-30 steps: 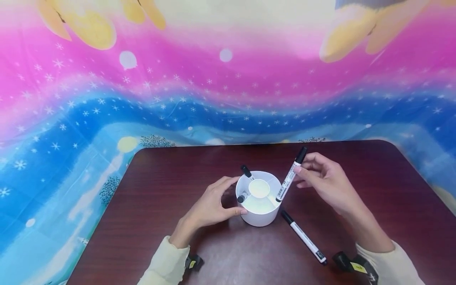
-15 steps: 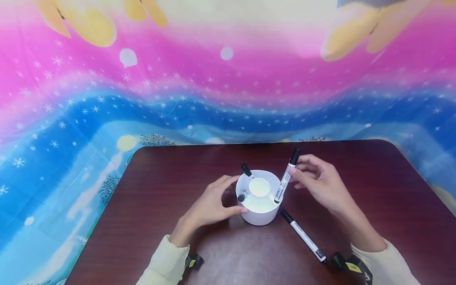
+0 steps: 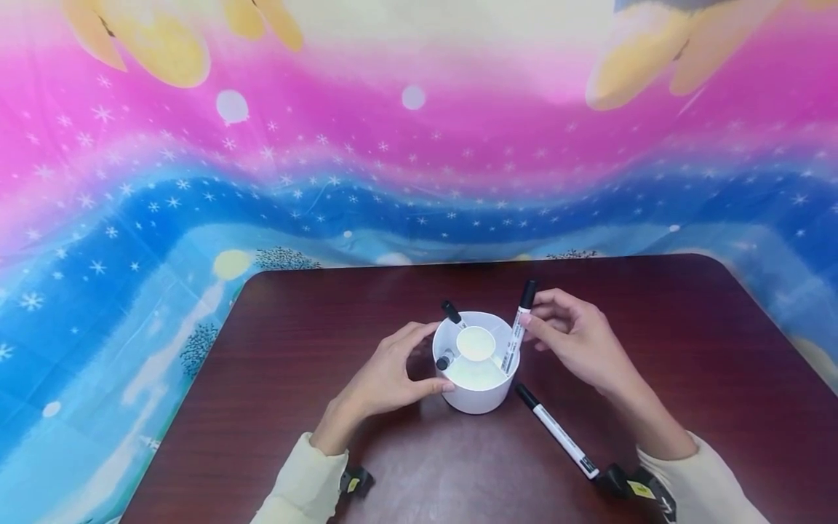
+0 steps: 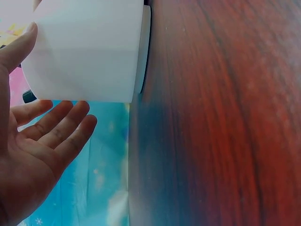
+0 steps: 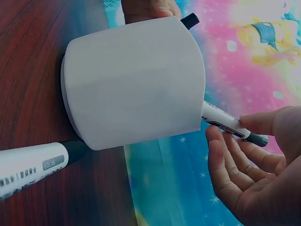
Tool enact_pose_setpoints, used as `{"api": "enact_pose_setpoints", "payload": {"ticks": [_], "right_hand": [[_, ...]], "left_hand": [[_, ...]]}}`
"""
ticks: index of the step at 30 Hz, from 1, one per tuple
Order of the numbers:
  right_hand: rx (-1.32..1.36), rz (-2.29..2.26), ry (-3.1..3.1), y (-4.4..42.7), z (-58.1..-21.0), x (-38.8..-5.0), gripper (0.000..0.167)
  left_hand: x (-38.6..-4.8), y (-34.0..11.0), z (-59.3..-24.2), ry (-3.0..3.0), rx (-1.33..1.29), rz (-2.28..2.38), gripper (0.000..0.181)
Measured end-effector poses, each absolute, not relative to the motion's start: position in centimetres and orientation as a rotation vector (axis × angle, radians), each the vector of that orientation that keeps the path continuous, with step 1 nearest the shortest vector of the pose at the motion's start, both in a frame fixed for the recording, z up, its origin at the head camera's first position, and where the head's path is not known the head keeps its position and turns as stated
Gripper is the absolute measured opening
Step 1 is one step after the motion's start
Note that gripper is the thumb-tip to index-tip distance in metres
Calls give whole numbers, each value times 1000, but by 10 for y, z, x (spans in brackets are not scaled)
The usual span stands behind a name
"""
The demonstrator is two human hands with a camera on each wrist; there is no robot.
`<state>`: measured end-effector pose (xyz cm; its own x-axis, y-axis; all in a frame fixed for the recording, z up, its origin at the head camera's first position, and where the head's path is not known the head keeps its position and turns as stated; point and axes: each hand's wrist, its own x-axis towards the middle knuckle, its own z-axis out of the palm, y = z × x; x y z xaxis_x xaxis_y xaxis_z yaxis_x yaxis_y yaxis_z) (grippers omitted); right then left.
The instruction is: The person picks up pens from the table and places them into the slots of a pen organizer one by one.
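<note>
A round white pen holder [image 3: 481, 402] with a central ring and dividers stands upright on the table. My left hand [image 3: 386, 375] holds its left side, thumb on the near wall and fingers toward the back; in the left wrist view the fingers [image 4: 66, 127] are only slightly bent. With thumb and fingers, my right hand [image 3: 583, 338] pinches a black-capped white marker [image 3: 517, 335], cap up and tilted. The marker's lower end is inside the holder's right compartment. Two other markers lean in the holder, a back one [image 3: 452, 311] and a left one [image 3: 444, 362], mostly hidden.
Another black-capped marker [image 3: 563, 437] lies on the dark wooden table [image 3: 262, 407], right of and in front of the holder, close to the right wrist's black camera [image 3: 625, 484]. A colourful patterned cloth [image 3: 393, 160] hangs behind the table.
My right hand has moved left and down, bringing its marker from the holder's right rim into the right compartment and more upright. My left hand and the holder stay nearly still.
</note>
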<state>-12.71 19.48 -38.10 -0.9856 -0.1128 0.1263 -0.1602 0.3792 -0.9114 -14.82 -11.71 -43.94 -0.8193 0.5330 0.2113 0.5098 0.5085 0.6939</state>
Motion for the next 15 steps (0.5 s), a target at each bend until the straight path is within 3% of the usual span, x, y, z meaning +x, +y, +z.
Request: {"api": "enact_pose_setpoints", "payload": {"ticks": [15], "right_hand": [[254, 1498, -2738, 200, -380, -127, 40]], "left_hand": [[-148, -118, -440, 2695, 921, 1229, 90]]}}
